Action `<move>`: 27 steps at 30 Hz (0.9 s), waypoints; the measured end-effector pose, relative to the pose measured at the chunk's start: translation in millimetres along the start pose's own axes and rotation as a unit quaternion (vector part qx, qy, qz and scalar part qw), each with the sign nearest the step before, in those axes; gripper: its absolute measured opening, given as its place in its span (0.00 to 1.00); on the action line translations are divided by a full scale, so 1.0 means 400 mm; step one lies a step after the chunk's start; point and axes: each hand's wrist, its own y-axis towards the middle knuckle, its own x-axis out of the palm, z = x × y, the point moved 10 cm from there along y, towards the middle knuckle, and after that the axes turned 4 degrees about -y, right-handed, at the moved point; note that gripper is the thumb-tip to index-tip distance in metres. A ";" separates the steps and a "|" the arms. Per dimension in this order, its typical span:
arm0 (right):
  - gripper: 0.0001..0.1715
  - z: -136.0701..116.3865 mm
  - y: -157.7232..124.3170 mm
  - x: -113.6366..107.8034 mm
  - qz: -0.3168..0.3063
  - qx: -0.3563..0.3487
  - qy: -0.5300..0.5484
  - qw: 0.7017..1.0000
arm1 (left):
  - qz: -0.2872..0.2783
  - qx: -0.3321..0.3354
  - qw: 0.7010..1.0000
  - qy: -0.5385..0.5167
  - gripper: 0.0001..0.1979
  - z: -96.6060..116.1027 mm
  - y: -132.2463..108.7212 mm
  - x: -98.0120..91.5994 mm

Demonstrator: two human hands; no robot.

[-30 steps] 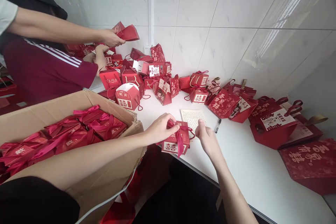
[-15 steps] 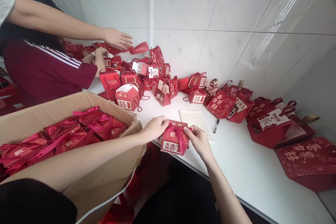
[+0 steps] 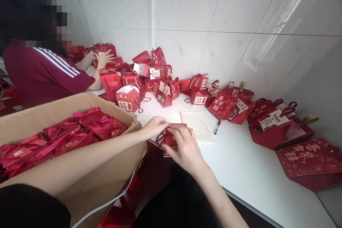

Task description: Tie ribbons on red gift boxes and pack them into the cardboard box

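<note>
A small red gift box (image 3: 171,140) with gold lettering sits at the table's front edge, partly covered by my hands. My left hand (image 3: 154,127) is closed, its fingertips pinched at the box's upper left corner. Over the front of the box lies my right hand (image 3: 185,147), its thumb and fingers spread and its fingertips close to those of my left hand. A dark red ribbon (image 3: 160,139) loops out at the box's left side, below my left hand. Most of the box front is hidden behind my right hand.
On the left, a cardboard carton (image 3: 112,156) holds several ribboned red boxes (image 3: 72,140). A handwritten sheet (image 3: 196,124) and a pen (image 3: 217,127) lie beyond my hands. Red gift boxes (image 3: 223,105) line the tiled wall. At far left, a co-worker's hands (image 3: 103,58) handle boxes.
My right hand has moved left across the box front, its fingers spreading. The ribbon now shows at the box's left side. An outstretched arm at upper left is gone; a red piece lies there.
</note>
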 end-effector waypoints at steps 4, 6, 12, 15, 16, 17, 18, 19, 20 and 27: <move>0.18 -0.019 -0.011 0.042 -0.011 -0.026 -0.050 0.998 | -0.001 0.005 1.000 0.021 0.13 -0.003 -0.004 0.003; 0.11 -0.015 -0.020 0.041 -0.002 -0.027 -0.028 0.999 | -0.001 0.009 0.999 0.037 0.14 -0.001 -0.006 0.005; 0.10 -0.002 -0.028 0.029 -0.011 -0.005 -0.018 1.000 | -0.006 0.012 1.000 0.028 0.13 0.000 0.003 0.008; 0.10 0.001 -0.025 0.037 -0.026 0.002 -0.056 0.998 | -0.012 0.012 1.000 0.023 0.13 -0.005 0.007 0.009; 0.08 0.000 -0.024 0.036 -0.023 0.003 -0.058 0.998 | -0.015 0.017 0.999 0.026 0.13 -0.005 0.007 0.010; 0.07 -0.001 -0.022 0.032 -0.015 0.002 -0.056 0.998 | -0.015 0.026 0.999 0.037 0.13 -0.002 0.006 0.010; 0.07 -0.004 -0.022 0.028 -0.007 -0.002 -0.051 0.999 | -0.013 0.039 0.997 0.059 0.13 0.003 0.004 0.009; 0.07 -0.009 -0.021 0.025 0.001 -0.011 -0.042 0.999 | -0.010 0.050 0.995 0.088 0.13 0.007 0.001 0.009; 0.07 -0.016 -0.022 0.023 0.007 -0.023 -0.032 0.999 | -0.005 0.061 0.991 0.121 0.13 0.011 -0.002 0.008; 0.09 -0.034 -0.067 0.000 0.122 -0.088 -0.010 0.989 | 0.014 0.253 0.940 0.230 0.15 0.108 -0.041 0.036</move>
